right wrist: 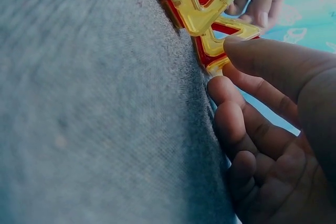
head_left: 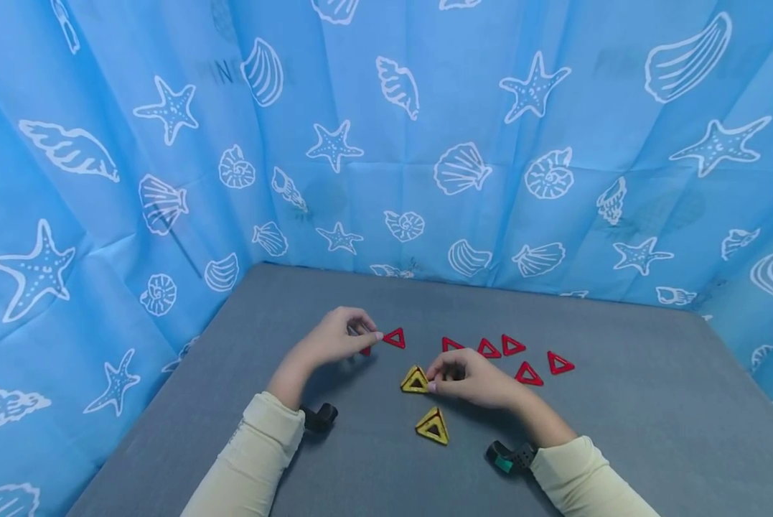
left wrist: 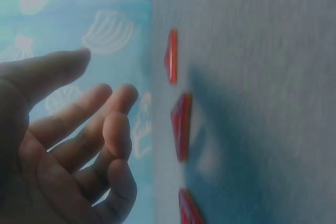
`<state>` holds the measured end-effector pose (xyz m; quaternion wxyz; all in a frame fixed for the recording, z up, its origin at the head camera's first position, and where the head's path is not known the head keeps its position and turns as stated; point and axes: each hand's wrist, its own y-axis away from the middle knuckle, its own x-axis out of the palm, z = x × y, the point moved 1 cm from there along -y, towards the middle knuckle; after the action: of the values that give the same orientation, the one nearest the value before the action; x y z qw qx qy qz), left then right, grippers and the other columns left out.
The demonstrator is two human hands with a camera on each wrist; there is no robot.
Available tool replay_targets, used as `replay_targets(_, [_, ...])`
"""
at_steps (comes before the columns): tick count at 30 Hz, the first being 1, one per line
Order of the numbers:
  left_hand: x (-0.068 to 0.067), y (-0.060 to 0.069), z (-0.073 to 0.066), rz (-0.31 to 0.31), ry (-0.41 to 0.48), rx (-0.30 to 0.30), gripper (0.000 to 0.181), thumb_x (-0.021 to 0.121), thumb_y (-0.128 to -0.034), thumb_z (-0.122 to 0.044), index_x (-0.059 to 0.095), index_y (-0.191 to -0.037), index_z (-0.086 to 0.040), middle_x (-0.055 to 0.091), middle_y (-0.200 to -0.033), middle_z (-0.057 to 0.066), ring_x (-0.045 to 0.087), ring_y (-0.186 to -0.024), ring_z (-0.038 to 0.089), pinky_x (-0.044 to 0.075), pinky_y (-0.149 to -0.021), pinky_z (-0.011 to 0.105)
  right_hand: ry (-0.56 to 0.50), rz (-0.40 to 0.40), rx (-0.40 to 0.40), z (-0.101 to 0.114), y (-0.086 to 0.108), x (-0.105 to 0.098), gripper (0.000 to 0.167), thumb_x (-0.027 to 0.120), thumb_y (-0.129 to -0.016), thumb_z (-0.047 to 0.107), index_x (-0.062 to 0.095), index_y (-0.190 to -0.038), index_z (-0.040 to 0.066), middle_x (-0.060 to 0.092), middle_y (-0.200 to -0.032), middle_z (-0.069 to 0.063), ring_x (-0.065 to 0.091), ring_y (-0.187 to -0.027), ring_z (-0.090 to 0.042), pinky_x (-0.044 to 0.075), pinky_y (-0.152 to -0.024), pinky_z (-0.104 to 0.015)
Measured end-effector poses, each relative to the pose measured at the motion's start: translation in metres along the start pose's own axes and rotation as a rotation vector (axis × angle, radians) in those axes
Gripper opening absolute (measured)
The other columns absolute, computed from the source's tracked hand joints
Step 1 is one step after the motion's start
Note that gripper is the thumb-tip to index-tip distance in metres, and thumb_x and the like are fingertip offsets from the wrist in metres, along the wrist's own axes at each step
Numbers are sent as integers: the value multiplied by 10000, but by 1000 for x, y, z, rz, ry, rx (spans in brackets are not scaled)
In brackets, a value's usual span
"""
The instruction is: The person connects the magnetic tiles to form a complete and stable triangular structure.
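Note:
My right hand (head_left: pixel 473 377) pinches the corner of a yellow triangle (head_left: pixel 415 388) between thumb and fingertips. In the right wrist view, that yellow triangle (right wrist: pixel 210 48) has red along its edge, with the right hand (right wrist: pixel 278 124) at its corner. Nearer my body lies a second yellow triangle (head_left: pixel 443 434), which also shows red. My left hand (head_left: pixel 334 337) hovers over a partly covered red triangle (head_left: pixel 365 351), beside another red triangle (head_left: pixel 387 340). Seen from the left wrist, the left hand (left wrist: pixel 79 145) holds nothing; its fingers are loosely bent, apart from the red tiles (left wrist: pixel 181 127).
Several red triangles lie on the grey table (head_left: pixel 373 474) beyond and right of my right hand, among them one at the far right (head_left: pixel 554 368). A blue curtain (head_left: pixel 373 93) with white shells and starfish stands behind and at the left.

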<state>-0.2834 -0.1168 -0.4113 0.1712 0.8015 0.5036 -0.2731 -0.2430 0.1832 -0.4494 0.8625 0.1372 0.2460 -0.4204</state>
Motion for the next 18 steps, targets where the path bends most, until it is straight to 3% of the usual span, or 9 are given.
replay_targets(4, [-10, 2, 9, -41, -20, -70, 196, 746, -1003, -289, 738, -1087, -112, 710, -988, 67, 656, -700, 231, 551, -616, 347, -1, 1, -4, 0, 1, 1, 125, 747, -1000, 233, 754, -1105, 165, 712, -1000, -26, 652, -884, -207, 537, -787, -282])
replay_targets(7, [-16, 3, 16, -68, -57, -107, 207, 751, -998, -294, 735, -1090, -109, 705, -1025, 73, 651, -773, 208, 545, -662, 345, -1, 6, -4, 0, 1, 1, 119, 740, -1006, 235, 757, -1105, 172, 713, -1003, -21, 644, -885, -206, 533, -784, -285])
replay_targets(13, [-21, 3, 28, -90, -120, -119, 223, 759, -988, -266, 734, -1098, -73, 711, -1034, 88, 656, -905, 202, 548, -744, 363, 9, 19, -19, -1, 1, 1, 117, 742, -1006, 250, 780, -1105, 199, 742, -1021, 3, 645, -879, -176, 534, -788, -283])
replay_targets(18, [-13, 0, 29, -70, -137, -121, 271, 794, -962, -246, 726, -1143, -56, 715, -1066, 77, 661, -924, 191, 571, -758, 350, -8, 30, -54, -3, 1, -1, 130, 755, -997, 227, 793, -1113, 182, 761, -1041, -18, 665, -896, -173, 553, -807, -290])
